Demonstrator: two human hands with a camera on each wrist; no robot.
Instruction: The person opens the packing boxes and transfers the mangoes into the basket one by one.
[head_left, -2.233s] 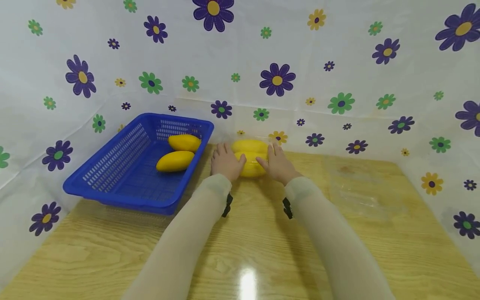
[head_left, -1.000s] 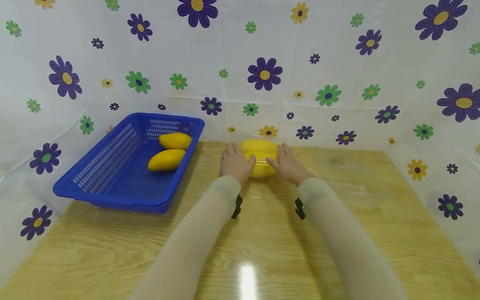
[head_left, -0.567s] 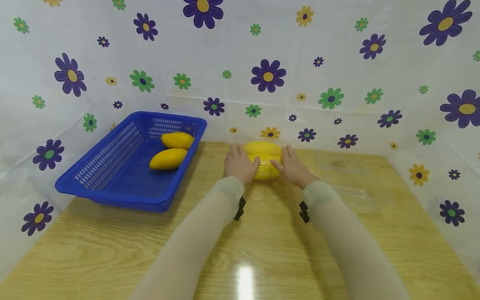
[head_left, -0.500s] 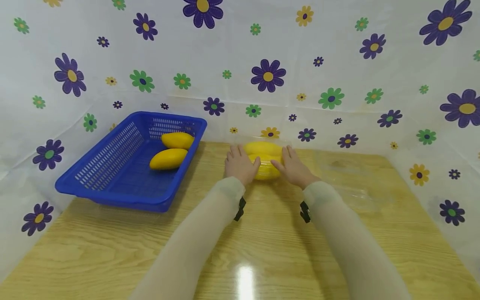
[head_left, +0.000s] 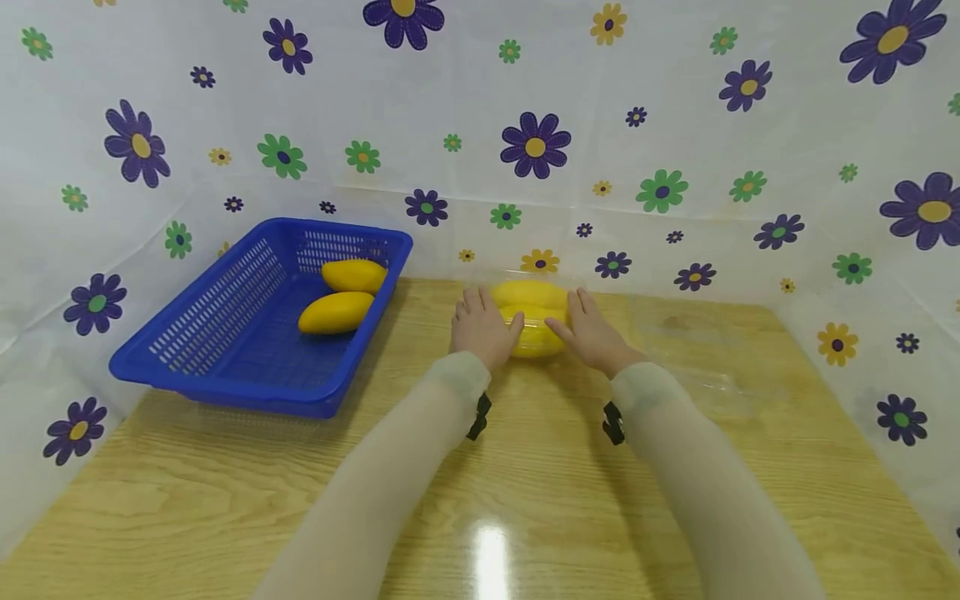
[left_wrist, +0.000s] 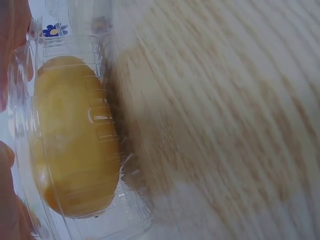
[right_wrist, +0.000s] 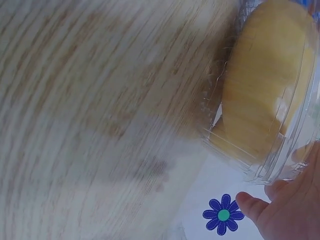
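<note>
Two yellow mangoes, the rear one (head_left: 528, 292) and the front one (head_left: 536, 340), lie in a clear plastic box (left_wrist: 125, 215) at the back of the table. My left hand (head_left: 482, 331) rests on the box's left end, fingers extended and thumb toward the middle. On the right end rests my right hand (head_left: 597, 335), its fingers likewise extended. In both wrist views the front mango shows through the ribbed clear wall, with fingers along the box's upper edge. The hands cover the ends of the box. I cannot tell whether its lid is fully fastened.
A blue plastic basket (head_left: 225, 393) stands at the left with two mangoes (head_left: 336, 313) inside. More clear plastic packaging (head_left: 712, 383) lies at the right of the wooden table (head_left: 420, 533). A flowered white sheet (head_left: 450, 100) rises behind and at the sides.
Both hands stay on the ends of the box, nearly still; the right thumb has shifted slightly to the right. The head view has swung a little. Basket and mangoes keep their places.
</note>
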